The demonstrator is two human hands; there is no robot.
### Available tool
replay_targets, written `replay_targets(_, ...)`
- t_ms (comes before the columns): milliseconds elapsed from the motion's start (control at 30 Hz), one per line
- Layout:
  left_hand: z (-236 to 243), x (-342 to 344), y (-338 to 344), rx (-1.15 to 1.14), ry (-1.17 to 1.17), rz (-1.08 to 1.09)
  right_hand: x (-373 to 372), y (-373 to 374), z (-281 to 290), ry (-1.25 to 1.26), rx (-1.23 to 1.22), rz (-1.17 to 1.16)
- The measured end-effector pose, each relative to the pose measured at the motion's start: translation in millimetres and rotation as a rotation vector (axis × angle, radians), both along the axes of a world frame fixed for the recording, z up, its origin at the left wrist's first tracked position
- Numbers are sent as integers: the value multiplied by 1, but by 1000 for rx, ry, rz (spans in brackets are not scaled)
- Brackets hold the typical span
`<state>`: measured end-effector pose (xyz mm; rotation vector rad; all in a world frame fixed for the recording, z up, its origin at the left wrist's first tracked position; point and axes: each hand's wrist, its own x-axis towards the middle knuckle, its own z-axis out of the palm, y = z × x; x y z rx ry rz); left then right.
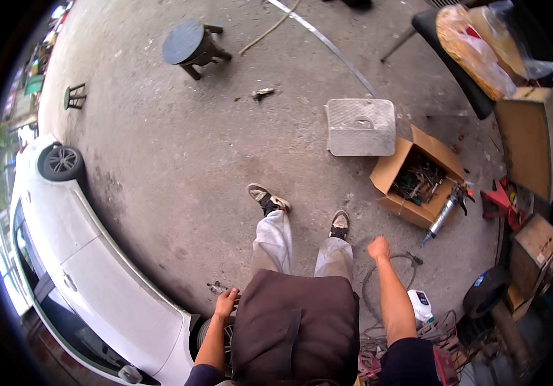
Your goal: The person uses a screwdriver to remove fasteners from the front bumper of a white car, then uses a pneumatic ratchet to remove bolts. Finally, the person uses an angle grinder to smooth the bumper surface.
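Note:
My left hand [226, 302] hangs beside a dark brown padded bag [296, 321] at my front. Its thumb and fingers are loosely bent and partly apart, with no held object visible. Just beyond this hand, a small metal fitting [217, 287] appears on the floor; I cannot tell that they touch. My right hand [379, 248] is closed in a fist, out in front of me on the right, and nothing shows in it. Farther right, a silver caulking gun [442, 215] leans against an open cardboard box [397, 204] full of metal tools.
A white car [109, 270] stands along the left. Ahead are a round stool [186, 44], a smaller stool [74, 96] and a grey ribbed step [361, 128]. To the right are a hose [365, 289], a white bottle [420, 305], a red jack stand [498, 199] and a chair [427, 29].

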<state>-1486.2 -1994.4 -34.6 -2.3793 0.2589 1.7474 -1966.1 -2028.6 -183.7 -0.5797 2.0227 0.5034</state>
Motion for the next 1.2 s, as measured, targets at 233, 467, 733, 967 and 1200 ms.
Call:
replay_targets(233,-70,-21,-100,-126,67,-485,101,-113,-45,-113,-443,53)
replay_targets(467,-84,-63,-165,-56,-237,-675,197,-339,-238,-302,-475,737)
replay_targets(733,-69,-50,-161,-168,-325,-293,284,-516,-358,23,-574,1123)
replay_targets(967,-55,-128,-120,-190,-345,-341,259,-291,-331,-423,156,172)
replay_targets(1200,-44,-150,7,-150,-272,377,338,-96,-58,-845,662,112)
